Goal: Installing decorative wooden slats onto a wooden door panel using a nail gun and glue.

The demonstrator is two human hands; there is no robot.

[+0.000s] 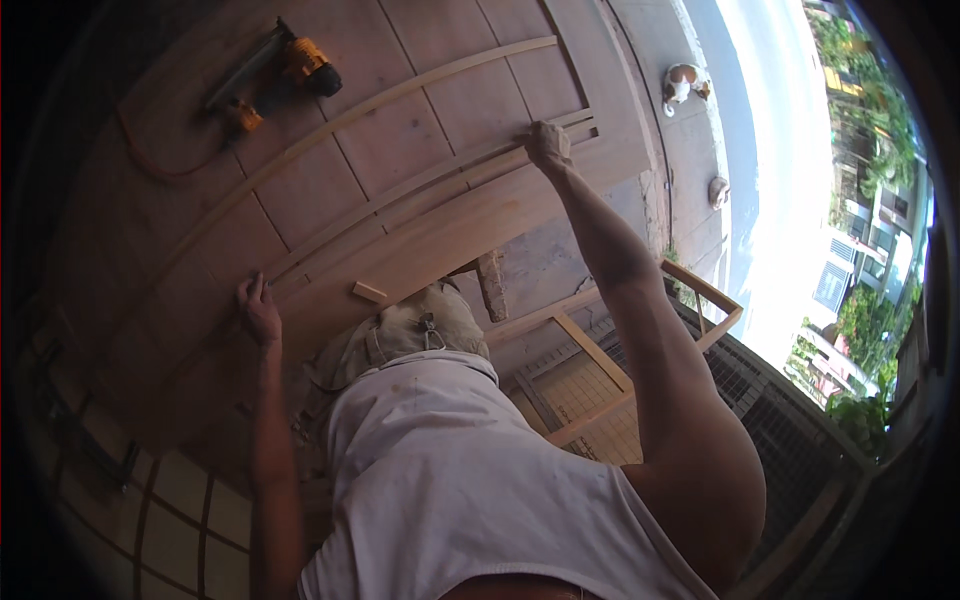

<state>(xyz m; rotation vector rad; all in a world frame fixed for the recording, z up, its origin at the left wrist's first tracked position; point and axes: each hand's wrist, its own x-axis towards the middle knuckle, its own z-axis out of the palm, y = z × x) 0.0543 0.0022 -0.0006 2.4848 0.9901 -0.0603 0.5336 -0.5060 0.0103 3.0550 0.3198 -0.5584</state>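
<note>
A long, thin wooden strip (430, 184) runs slantwise across a large wooden panel (490, 226) marked with dark lines. My right hand (549, 149) is closed on the strip near its far right end, with that arm stretched out. At the near left, my left hand (261, 312) touches the panel beside the strip's other end, fingers stretched and slightly apart. Farther up the panel lies a second long strip (400, 90). A small wood block (369, 292) rests close to the near edge, in front of my waist.
An orange and black nail gun (312, 66) with a hose (180, 175) lies at the panel's far left. Wooden frames with wire mesh (585, 385) stand below at the right. Outside, a white and brown animal (684, 84) is on the pavement by a bright road.
</note>
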